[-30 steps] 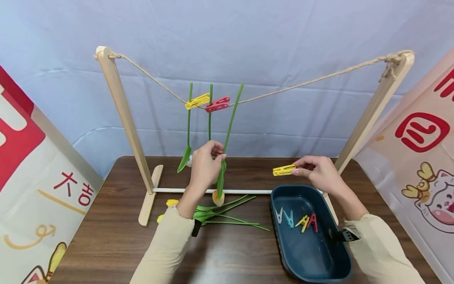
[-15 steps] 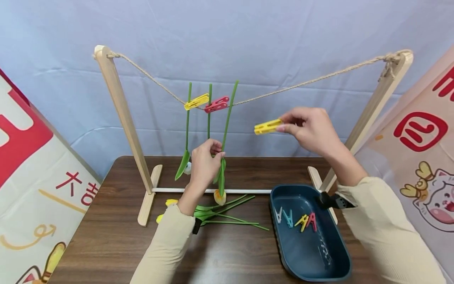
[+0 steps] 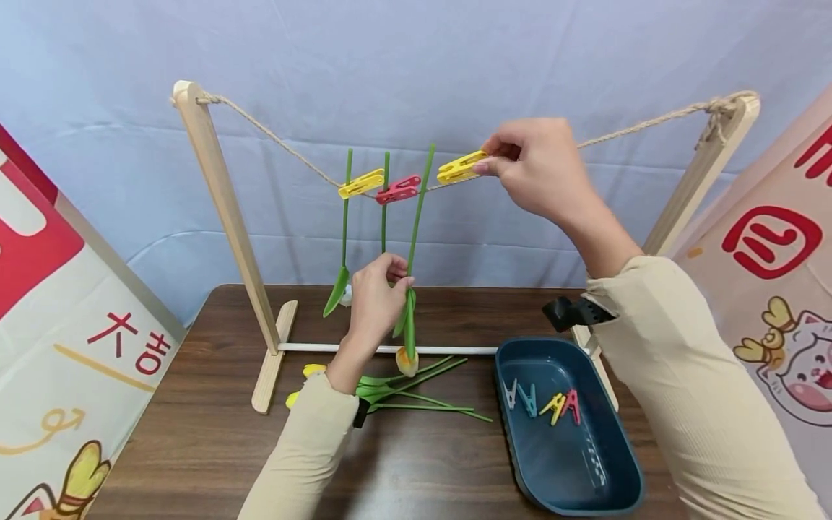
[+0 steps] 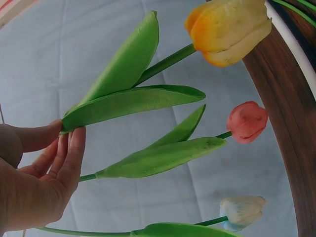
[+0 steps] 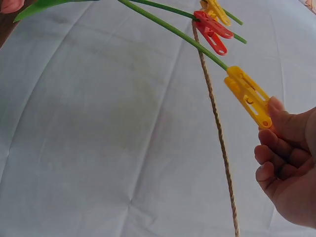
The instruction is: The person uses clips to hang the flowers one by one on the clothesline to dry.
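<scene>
My left hand (image 3: 379,300) pinches an artificial tulip (image 4: 232,32), orange-yellow, head down, where its leaves meet the stem. Its stem (image 3: 419,209) rises past the twine (image 3: 295,153). Between right thumb and fingers, my right hand (image 3: 542,170) pinches a yellow clothespin (image 3: 460,167) by its handle end, close to the twine and right of that stem. Further left, a yellow clothespin (image 3: 362,184) and a red clothespin (image 3: 398,190) each fix a tulip stem to the twine. Their blooms, a pink tulip (image 4: 247,122) and a white tulip (image 4: 243,212), hang behind my left hand.
Wooden posts (image 3: 224,209) hold the twine at both sides, joined low by a white rod (image 3: 455,351). A dark blue tray (image 3: 572,469) at the right holds several clothespins (image 3: 555,408). More tulips (image 3: 422,390) lie on the table (image 3: 416,462) beneath my left forearm.
My right hand has lifted the yellow clothespin from above the tray up and left to the twine. My left hand stays nearly still; the held stem's top has tipped slightly left.
</scene>
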`<state>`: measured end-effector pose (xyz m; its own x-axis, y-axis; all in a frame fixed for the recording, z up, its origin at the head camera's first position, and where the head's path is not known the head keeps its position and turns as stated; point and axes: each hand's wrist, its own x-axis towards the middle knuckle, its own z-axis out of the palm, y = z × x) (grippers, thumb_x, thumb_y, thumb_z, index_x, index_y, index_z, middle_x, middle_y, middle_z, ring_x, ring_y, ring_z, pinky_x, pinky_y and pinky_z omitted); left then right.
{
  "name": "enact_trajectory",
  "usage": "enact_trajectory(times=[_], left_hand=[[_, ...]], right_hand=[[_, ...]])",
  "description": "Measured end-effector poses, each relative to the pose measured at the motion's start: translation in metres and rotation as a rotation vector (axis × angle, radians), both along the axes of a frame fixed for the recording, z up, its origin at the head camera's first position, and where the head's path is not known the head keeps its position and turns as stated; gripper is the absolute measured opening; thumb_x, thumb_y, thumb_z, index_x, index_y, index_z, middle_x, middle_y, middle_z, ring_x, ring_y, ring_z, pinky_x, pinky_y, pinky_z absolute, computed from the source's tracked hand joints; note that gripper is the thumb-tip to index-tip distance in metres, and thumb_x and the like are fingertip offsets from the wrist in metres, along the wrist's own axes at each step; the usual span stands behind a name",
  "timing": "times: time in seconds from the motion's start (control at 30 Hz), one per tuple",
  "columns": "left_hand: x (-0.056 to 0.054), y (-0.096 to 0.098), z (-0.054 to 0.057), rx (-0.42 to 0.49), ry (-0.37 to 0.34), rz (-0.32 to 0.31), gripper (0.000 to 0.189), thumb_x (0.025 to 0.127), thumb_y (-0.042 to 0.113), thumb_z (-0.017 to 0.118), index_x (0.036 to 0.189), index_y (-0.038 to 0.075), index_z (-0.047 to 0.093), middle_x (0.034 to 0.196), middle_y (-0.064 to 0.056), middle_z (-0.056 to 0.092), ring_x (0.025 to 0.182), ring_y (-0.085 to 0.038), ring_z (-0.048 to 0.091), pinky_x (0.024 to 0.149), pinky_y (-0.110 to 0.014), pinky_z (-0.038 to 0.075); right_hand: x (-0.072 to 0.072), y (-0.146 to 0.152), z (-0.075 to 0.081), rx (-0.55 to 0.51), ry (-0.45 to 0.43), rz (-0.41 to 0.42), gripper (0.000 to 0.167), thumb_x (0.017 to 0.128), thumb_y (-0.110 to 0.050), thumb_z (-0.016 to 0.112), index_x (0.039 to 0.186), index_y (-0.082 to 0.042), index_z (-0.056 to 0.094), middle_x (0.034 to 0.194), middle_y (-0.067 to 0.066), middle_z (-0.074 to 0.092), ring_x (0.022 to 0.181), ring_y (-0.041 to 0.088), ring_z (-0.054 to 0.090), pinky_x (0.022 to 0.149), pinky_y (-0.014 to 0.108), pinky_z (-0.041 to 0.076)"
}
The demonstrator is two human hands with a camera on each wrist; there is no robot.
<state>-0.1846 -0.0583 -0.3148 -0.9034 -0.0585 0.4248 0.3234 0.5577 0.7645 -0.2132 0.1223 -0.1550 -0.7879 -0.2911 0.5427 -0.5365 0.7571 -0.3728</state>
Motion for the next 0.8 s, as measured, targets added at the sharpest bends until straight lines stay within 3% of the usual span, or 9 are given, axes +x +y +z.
enact_trajectory(times=[0.3, 0.8], left_hand=[[0.000, 0.000, -0.001, 0.004, -0.003, -0.004, 0.009, 0.079, 0.002, 0.069, 0.086, 0.001, 0.064, 0.078, -0.008, 0.064, 0.072, -0.020, 0.061, 0.068, -0.034, 0.045], [-0.002, 0.000, -0.004, -0.003, 0.030, 0.005, 0.009, 0.078, 0.001, 0.070, 0.084, 0.000, 0.064, 0.076, -0.008, 0.065, 0.070, -0.020, 0.061, 0.066, -0.034, 0.047]], right_hand=[[-0.014, -0.011, -0.004, 0.076, 0.038, 0.024, 0.011, 0.082, -0.003, 0.064, 0.075, 0.005, 0.068, 0.075, 0.014, 0.065, 0.062, 0.024, 0.052, 0.056, 0.028, 0.035], [-0.014, -0.023, -0.011, 0.101, -0.005, 0.035, 0.014, 0.084, -0.003, 0.062, 0.073, 0.002, 0.069, 0.072, 0.014, 0.065, 0.065, 0.027, 0.054, 0.058, 0.032, 0.036]])
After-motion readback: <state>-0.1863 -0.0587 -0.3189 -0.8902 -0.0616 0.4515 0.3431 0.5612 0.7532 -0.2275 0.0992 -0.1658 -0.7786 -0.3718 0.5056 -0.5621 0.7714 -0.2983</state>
